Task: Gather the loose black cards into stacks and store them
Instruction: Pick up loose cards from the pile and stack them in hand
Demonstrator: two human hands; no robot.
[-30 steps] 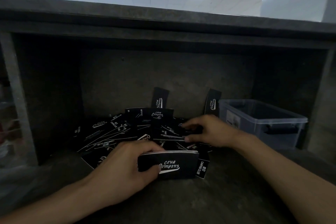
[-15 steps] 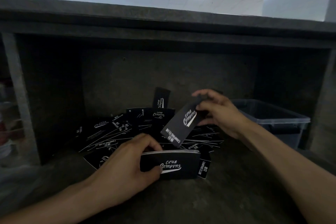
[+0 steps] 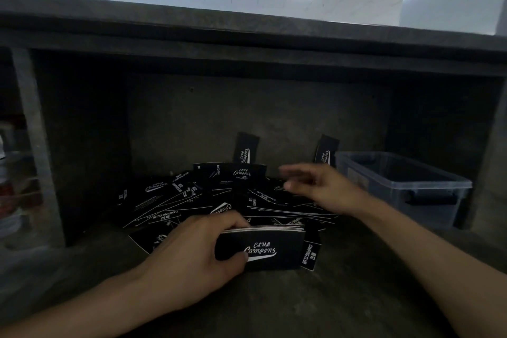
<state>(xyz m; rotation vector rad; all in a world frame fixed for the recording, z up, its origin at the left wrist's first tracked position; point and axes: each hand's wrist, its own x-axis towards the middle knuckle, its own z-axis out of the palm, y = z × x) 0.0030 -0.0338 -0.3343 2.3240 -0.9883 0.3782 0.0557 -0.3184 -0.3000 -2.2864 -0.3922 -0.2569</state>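
A heap of loose black cards [image 3: 208,195] with white "Club Camping" lettering lies on a dark shelf. My left hand [image 3: 192,252] grips a squared stack of these cards [image 3: 263,250] at the heap's front edge, thumb on its face. My right hand [image 3: 318,186] hovers over the right part of the heap, blurred, fingers spread, nothing in it. Two single cards [image 3: 245,151] lean upright against the back wall.
A clear plastic bin [image 3: 428,189] with no lid stands on the shelf at the right. The shelf bay has a dark back wall [image 3: 247,107], side posts and a low top board. Blurred items sit beyond the left post [image 3: 38,145].
My right hand had lifted one card from the heap; now that card is gone from it and the hand is back over the heap, open. The left hand kept hold of the stack.
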